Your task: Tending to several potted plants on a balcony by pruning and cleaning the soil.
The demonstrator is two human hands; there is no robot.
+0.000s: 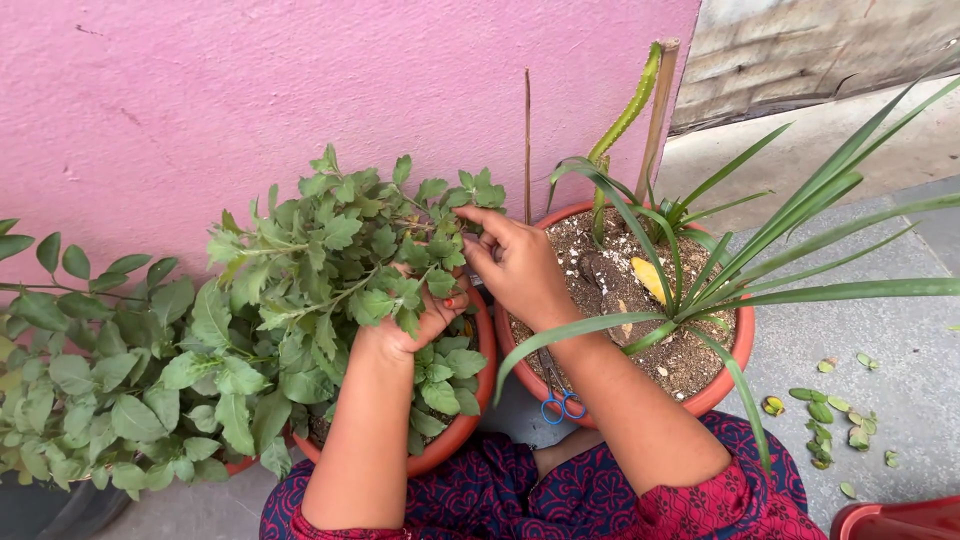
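Above: two bare hands working in a bushy green herb plant [340,270] with soft, toothed leaves, potted in a round terracotta-coloured pot [465,425] against a rough pink wall [200,90].

Left hand [425,315] is buried among the stems, fingers curled around a leafy sprig from beneath; right hand [515,262] reaches in from the right, forefinger and thumb pinching a leaf tip at the plant's far side. Small blue-handled scissors [560,400] lie between this pot and the right-hand clay pot of coarse soil [725,370] holding a strap-leaved plant [760,250].
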